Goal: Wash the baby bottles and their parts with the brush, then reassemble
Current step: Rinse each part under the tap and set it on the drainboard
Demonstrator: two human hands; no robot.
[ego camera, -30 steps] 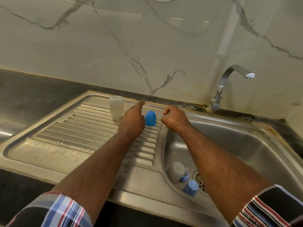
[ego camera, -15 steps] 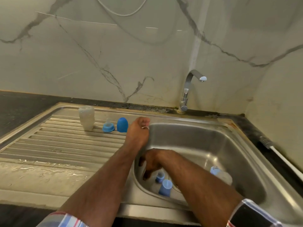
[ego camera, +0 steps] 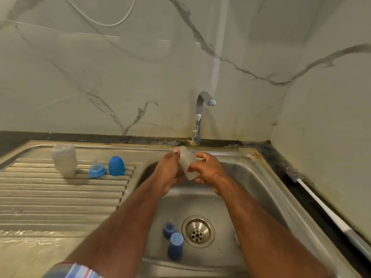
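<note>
Stainless sink [ego camera: 251,177] with ribbed drainboard [ego camera: 60,193]: the wet metal looks slick, and parts set down on it may slide. Marble-veined wall behind; black counter strip along the right edge. Tap [ego camera: 202,109] stands just beyond the fingertips, with no water seen running.

Bottle brush [ego camera: 321,203]: white handle, bristle head, lying on the counter well to the right of the right hand's fingers, untouched.

Clear bottle body, first [ego camera: 64,159]: upright on the drainboard, far left of the left hand's fingers.

Clear bottle body, second [ego camera: 187,163]: the item in hand, held tilted over the basin between both hands. Left hand [ego camera: 169,171] has its thumb laid along the upper part; right hand [ego camera: 208,169] has fingers curled round the lower part. Judged light, stiff thin plastic, probably slippery when wet; best taken round the barrel with the open mouth left free for the brush.

Blue cap, domed [ego camera: 116,166]: on the drainboard, left of the left fingers.

Blue cap, second [ego camera: 175,244]: in the basin below both hands, beside the drain [ego camera: 197,230].

Blue collar with teat [ego camera: 97,170]: next to the domed cap.

Blue collar, second [ego camera: 169,229]: by the drain; its teat is blurred.
</note>
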